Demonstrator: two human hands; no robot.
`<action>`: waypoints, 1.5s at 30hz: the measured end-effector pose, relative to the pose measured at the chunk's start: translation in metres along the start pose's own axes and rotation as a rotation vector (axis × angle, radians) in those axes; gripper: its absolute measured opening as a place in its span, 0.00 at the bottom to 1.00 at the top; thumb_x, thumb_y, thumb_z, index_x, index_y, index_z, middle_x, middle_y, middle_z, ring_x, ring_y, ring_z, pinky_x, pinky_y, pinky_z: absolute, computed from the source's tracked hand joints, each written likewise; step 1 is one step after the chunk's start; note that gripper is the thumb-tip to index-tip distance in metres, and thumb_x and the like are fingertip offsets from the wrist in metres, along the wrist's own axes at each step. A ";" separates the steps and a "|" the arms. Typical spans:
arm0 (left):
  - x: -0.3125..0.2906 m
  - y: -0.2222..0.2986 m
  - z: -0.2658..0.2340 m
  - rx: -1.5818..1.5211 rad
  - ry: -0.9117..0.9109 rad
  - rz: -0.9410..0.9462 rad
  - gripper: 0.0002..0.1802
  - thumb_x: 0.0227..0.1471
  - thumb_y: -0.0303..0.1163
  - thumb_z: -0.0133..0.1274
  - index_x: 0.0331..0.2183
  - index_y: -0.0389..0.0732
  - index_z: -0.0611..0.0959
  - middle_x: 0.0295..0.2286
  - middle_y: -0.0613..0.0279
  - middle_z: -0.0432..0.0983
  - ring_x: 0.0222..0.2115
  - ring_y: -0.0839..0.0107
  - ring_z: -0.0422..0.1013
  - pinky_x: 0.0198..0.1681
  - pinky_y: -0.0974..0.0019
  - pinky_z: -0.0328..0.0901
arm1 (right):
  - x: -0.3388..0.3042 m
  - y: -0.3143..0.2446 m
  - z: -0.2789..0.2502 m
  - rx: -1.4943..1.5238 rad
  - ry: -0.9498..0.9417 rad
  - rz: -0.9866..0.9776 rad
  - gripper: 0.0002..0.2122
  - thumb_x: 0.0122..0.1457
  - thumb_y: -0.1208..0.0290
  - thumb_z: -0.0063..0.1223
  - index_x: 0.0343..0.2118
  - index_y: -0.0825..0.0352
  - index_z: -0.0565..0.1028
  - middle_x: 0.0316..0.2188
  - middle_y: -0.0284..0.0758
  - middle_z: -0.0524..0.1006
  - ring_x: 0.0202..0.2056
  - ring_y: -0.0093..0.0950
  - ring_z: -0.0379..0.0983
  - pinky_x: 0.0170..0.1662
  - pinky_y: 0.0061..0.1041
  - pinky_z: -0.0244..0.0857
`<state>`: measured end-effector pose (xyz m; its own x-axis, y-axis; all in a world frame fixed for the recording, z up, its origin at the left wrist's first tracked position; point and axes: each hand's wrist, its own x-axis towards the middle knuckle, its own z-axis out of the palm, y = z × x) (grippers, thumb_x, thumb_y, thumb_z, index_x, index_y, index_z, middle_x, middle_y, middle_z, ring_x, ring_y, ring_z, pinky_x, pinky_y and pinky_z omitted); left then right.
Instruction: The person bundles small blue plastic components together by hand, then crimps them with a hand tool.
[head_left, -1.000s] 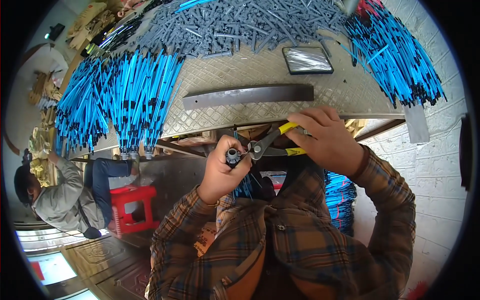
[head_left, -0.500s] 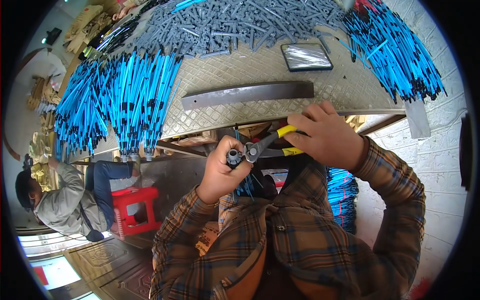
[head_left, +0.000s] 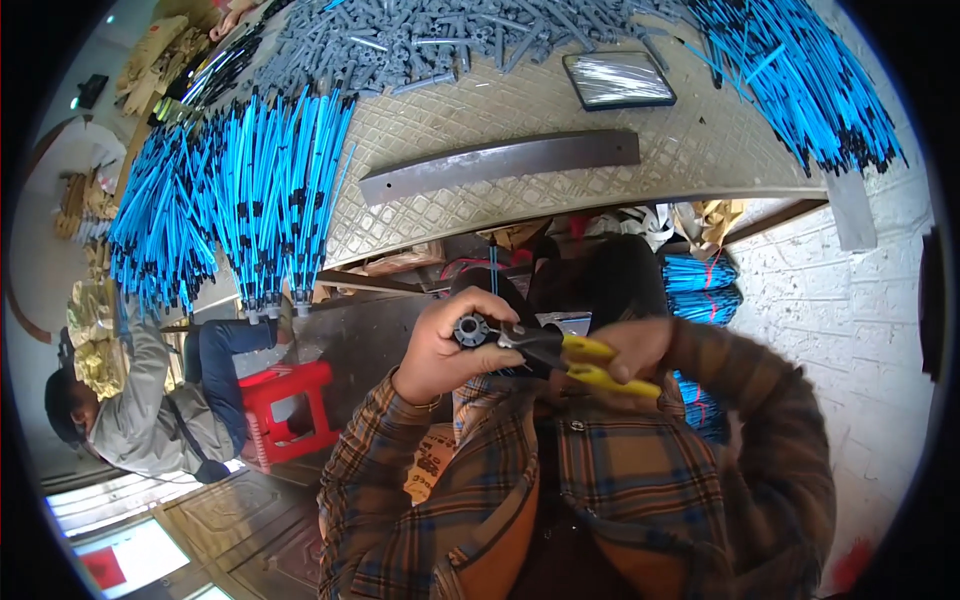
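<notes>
My left hand (head_left: pixel 440 352) is closed around a grey ring-shaped plastic fitting (head_left: pixel 471 330), its toothed round end facing up between thumb and forefinger. Thin blue rods with black tips (head_left: pixel 493 262) stick out above that hand, and it is hidden how they join the fitting. Yellow-handled pincers (head_left: pixel 545 346) are in my right hand (head_left: pixel 643 350), which is smeared by motion. Their dark jaws lie right beside the fitting, at my left thumb and fingertips. Whether the jaws bite on anything cannot be made out.
Above my hands, the table (head_left: pixel 400 230) bears a curved metal bar (head_left: pixel 500 167), a tray of thin silvery pins (head_left: pixel 620 80), a heap of grey plastic parts (head_left: pixel 420 45) and bundles of blue rods (head_left: pixel 270 190). A person (head_left: pixel 150 400) sits at the left beside a red stool (head_left: pixel 290 412).
My right hand and the pincers have come down toward my body, and the handles now slant down to the right. My left hand has sunk slightly, still holding the fitting.
</notes>
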<state>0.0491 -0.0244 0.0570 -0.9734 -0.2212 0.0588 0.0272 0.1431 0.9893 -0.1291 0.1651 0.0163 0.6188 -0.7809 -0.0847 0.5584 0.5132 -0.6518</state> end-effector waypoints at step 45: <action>0.012 -0.013 -0.009 -0.128 0.117 -0.038 0.16 0.37 0.27 0.63 0.29 0.37 0.73 0.27 0.64 0.72 0.29 0.77 0.68 0.34 0.73 0.62 | 0.013 -0.016 0.013 -1.502 0.694 -0.344 0.14 0.50 0.67 0.54 0.38 0.67 0.72 0.42 0.43 0.67 0.44 0.37 0.66 0.49 0.29 0.59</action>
<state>0.0392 -0.0378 0.0464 -0.9415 -0.3357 0.0288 0.0271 0.0097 0.9996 -0.1230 0.1517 0.0359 0.0188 -0.9838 0.1782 -0.6282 -0.1503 -0.7634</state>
